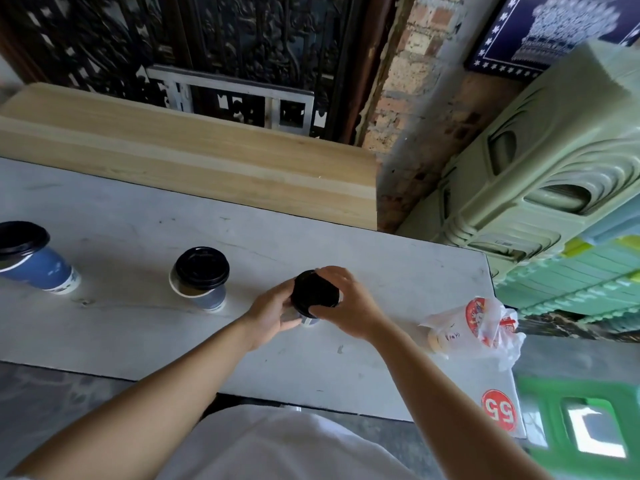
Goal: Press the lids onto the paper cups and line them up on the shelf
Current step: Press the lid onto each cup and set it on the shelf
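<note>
1. Black is the colour of the lid (314, 294) that sits on top of a paper cup (309, 320) near the middle of the grey bench (138, 237).
2. The left hand (273, 315) wraps around the side of this cup, with its fingers curled on the cup wall and its thumb up by the lid's edge.
3. The right hand (346, 303) is over the lid, with its fingers (334, 273) bent around the far rim and its thumb (320, 311) on the near rim, so it is pinching the lid.
4. Only a little bit of the cup shows below the hands, so I cannot tell if the lid is pushed all the way down.
5. A second cup (204, 289) stands to the left, well apart from the hands. Its black lid (202, 268) lies a bit crooked on top, and some of the white rim shows.
6. A blue cup (41, 268) with a black lid (20, 239) stands at the far left edge of the view.
7. A long wooden shelf (180, 157) runs along the back of the bench.
8. A drink cup in a thin plastic bag (478, 327) lies on its side on the bench to the right of the hands.
9. A round red sticker (498, 410) with the number 55 is on the near right corner of the bench.
10. Green plastic crates (554, 168) are stacked to the right.
</note>
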The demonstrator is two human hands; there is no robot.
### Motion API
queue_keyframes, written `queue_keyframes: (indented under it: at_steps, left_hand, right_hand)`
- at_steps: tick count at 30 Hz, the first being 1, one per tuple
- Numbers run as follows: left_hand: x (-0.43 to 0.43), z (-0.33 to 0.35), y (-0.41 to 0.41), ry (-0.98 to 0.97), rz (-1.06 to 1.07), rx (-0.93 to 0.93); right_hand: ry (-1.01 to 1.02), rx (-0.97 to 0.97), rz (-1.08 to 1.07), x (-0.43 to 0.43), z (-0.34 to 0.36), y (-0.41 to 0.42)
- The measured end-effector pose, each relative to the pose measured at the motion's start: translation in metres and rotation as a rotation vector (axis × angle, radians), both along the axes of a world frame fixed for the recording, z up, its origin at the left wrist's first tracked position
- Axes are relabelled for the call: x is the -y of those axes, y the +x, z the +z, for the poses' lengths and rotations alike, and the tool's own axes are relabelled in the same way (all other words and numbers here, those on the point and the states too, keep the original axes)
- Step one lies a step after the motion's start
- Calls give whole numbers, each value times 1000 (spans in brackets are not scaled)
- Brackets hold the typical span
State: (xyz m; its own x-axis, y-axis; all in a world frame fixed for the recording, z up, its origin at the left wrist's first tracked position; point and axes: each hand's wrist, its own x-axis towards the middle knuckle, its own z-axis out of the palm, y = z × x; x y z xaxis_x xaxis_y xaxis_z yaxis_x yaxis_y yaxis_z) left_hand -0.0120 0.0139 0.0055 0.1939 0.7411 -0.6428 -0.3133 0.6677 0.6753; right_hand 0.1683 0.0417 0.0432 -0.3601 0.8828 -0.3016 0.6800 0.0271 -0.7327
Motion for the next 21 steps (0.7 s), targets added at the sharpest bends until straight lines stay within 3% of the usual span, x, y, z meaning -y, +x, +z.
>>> queue_keyframes:
  at_steps: [5, 13, 21]
  left_hand:
    - [0, -2, 12, 63, 95, -191]
    - [-2, -11, 18, 202, 70, -364]
    - [1, -19, 15, 269, 16, -414]
  right_hand:
    - [-445, -682, -712, 11, -8, -1]
    - [-459, -687, -771, 23, -23, -11]
    - [-441, -597, -784, 26, -33, -21]
